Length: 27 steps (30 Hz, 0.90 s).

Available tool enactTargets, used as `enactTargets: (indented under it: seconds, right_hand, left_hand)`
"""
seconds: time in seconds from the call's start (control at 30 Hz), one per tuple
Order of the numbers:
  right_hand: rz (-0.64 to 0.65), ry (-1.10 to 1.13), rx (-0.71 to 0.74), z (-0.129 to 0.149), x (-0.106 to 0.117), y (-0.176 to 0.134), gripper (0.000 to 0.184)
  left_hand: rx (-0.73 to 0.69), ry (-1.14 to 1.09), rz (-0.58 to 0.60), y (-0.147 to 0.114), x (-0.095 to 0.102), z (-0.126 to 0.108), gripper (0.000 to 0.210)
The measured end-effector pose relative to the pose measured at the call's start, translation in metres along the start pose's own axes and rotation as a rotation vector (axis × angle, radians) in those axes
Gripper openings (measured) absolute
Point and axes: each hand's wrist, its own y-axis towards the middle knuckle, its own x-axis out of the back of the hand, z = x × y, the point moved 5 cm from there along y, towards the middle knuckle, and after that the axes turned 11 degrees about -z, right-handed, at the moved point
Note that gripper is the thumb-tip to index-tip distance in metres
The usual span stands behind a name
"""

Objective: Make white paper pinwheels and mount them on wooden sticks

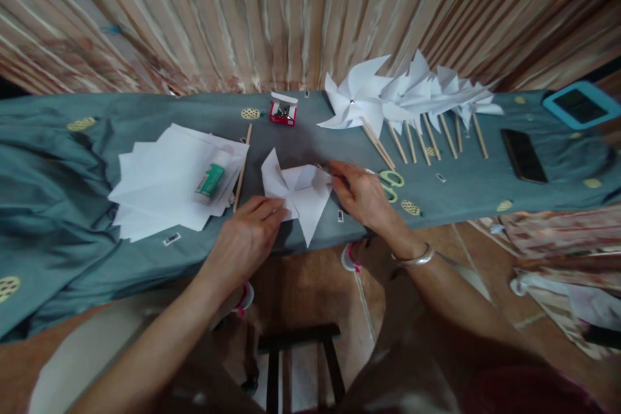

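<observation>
A white paper pinwheel (303,197) without a stick lies on the cloth in front of me, its blades folded toward the middle. At its lower left edge, my left hand (255,233) has fingers closed on the paper. My right hand (361,194), with a silver bangle at the wrist, pinches the blade at the right edge. Left of the pinwheel rests a thin wooden stick (242,167) beside a stack of white paper sheets (155,174). A green and white glue stick (211,179) lies on the stack. Light green scissors (391,184) are partly hidden behind my right hand.
Behind the pinwheel stands an open red box (283,110) of small metal pieces. Several finished pinwheels (359,94) on sticks overlap at the back right. Farther right lie a dark phone (524,155) and a blue-framed tablet (582,105). A pleated curtain (272,19) hangs behind the table.
</observation>
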Motion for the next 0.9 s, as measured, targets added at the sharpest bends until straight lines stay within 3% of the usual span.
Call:
enactTargets:
  seconds: [0.13,0.27,0.43,0.53,0.7,0.9]
  right_hand:
    - [0.003,0.045,-0.115,-0.006,0.016,-0.019,0.036]
    - [-0.056,0.046,-0.07,-0.009,0.024,-0.026,0.035]
    - [-0.068,0.121,0.095,-0.006,0.009,-0.016,0.045]
    - [-0.042,0.185,0.12,-0.003,-0.004,-0.002,0.047]
    - [0.035,0.212,-0.028,-0.003,-0.014,0.017,0.045]
    - [0.029,0.301,-0.205,-0.016,-0.005,0.004,0.038]
  left_hand:
    - [-0.01,0.003,-0.04,0.002,0.0,0.007,0.024]
    - [-0.008,0.024,-0.057,0.004,-0.001,0.009,0.025]
    - [-0.019,0.048,-0.052,0.006,-0.003,0.008,0.026]
    - [-0.013,0.035,-0.054,0.006,-0.005,0.008,0.027]
    - [-0.021,0.051,-0.064,0.008,-0.003,0.01,0.026]
    - [0.015,0.057,-0.083,0.011,0.004,0.014,0.027]
